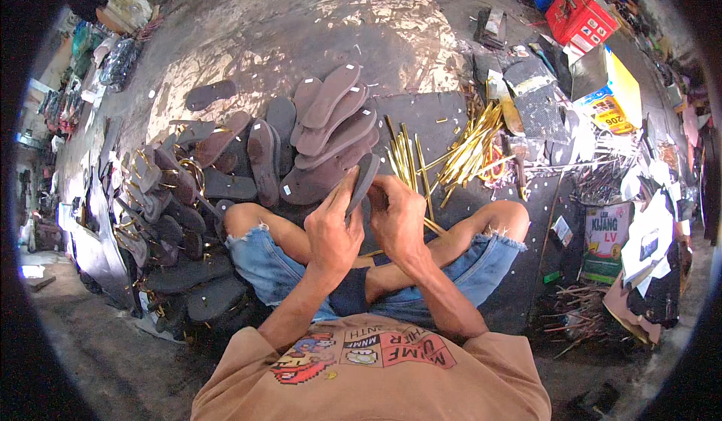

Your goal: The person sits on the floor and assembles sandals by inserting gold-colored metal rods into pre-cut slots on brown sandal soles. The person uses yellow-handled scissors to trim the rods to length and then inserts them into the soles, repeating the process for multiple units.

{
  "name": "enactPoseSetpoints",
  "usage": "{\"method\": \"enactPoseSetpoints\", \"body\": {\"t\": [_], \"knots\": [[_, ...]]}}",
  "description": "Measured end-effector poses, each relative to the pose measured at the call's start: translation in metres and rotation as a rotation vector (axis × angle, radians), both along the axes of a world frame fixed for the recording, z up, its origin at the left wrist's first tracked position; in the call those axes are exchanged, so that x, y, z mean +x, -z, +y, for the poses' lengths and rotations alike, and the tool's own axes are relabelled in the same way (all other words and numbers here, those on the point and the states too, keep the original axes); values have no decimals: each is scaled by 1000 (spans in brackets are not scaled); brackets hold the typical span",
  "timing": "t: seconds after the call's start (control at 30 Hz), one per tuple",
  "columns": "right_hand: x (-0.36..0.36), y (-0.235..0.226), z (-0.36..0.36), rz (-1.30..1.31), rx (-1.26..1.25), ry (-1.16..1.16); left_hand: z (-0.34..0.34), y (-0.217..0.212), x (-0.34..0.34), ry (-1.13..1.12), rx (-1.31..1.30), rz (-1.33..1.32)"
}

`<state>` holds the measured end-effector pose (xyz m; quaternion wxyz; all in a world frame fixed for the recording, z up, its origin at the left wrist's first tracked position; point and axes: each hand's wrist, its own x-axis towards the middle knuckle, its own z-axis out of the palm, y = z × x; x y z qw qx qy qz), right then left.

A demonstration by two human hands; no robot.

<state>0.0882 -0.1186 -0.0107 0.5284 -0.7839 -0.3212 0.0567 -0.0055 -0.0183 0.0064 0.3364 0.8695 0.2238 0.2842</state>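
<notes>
A dark grey sandal sole point(364, 183) stands on edge in front of my lap, with my left hand point(336, 229) closed around it. My right hand point(398, 218) is curled just right of the sole, its fingertips pinched close to the sole's edge. Whatever is between those fingertips is hidden. Beyond my left hand lies a stack of brown sandal soles point(332, 97), fanned out. Long shiny gold strips point(470, 154) are spread on the black mat past my right hand, and a few reach down beside my right wrist.
Sandals with gold straps point(150, 188) are heaped at my left. A lone dark sole point(210, 95) lies farther off on the floor. On the right are a yellow and blue box point(613, 94), a red box point(580, 15), a green and white tin point(606, 242) and scrap strips point(579, 312).
</notes>
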Motion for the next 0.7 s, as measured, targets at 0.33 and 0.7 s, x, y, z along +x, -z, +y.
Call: {"method": "enactPoseSetpoints", "body": {"t": [0.33, 0.7], "knots": [[19, 13, -16, -65, -67, -82, 5, -4, 4, 33, -117, 67], [16, 6, -17, 32, -76, -91, -10, -16, 7, 62, 67, 38]]}}
